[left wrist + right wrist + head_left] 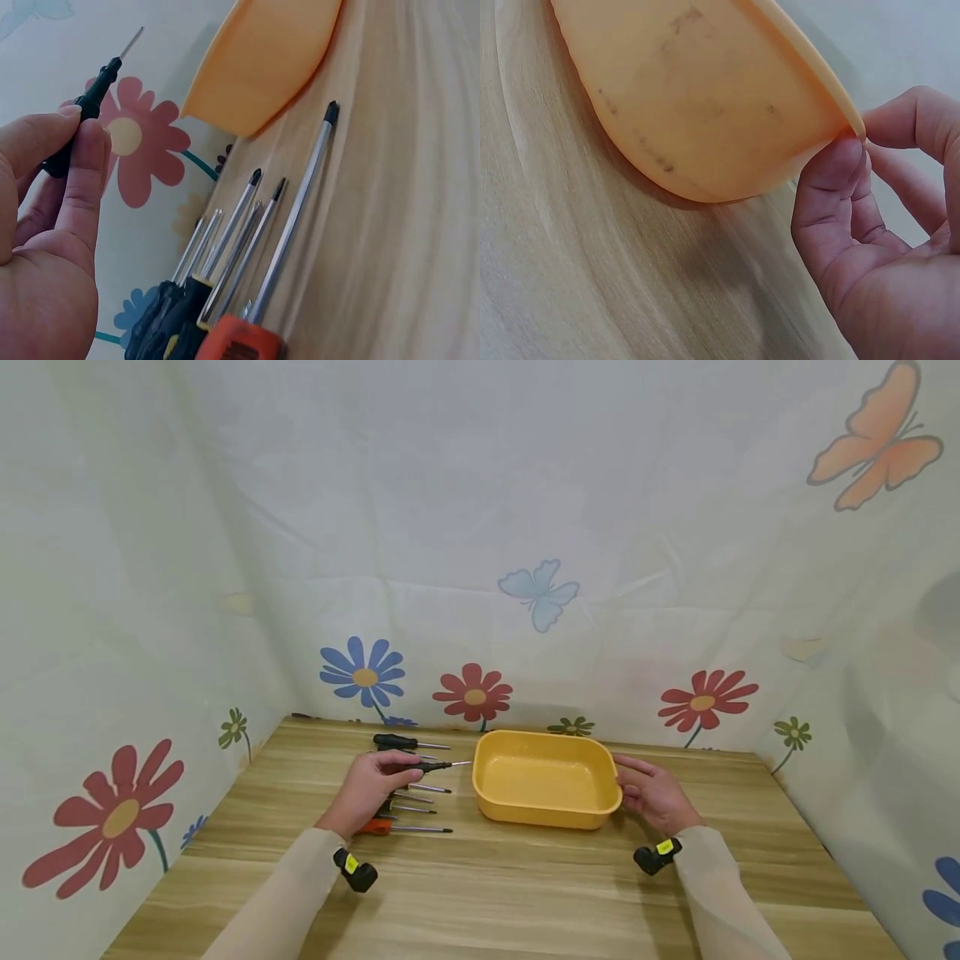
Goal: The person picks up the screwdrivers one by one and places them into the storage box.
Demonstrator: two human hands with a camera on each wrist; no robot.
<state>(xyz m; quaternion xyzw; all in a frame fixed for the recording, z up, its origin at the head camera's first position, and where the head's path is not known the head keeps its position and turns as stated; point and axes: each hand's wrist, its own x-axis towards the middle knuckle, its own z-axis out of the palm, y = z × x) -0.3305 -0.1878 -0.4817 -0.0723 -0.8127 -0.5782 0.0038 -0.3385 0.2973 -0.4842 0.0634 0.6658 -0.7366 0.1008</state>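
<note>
My left hand (372,787) pinches a small screwdriver (94,97) by its dark handle, between thumb and fingers. Its thin shaft points right, toward the left end of a yellow plastic basin (543,814), and the left wrist view has it raised over the tabletop. At the basin's other end, my right hand (656,795) pinches the rim between thumb and fingers. Dark scuff marks show on the basin's outer wall in the right wrist view. Below and around my left hand lie several more screwdrivers, including an orange-handled one (377,827) nearest me and a black-handled one (395,742) farthest back.
The wood-grain table (510,893) holds the screwdrivers in a rough column left of the basin, shafts pointing right. A pale curtain (450,485) printed with flowers and butterflies stands along the table's back and sides.
</note>
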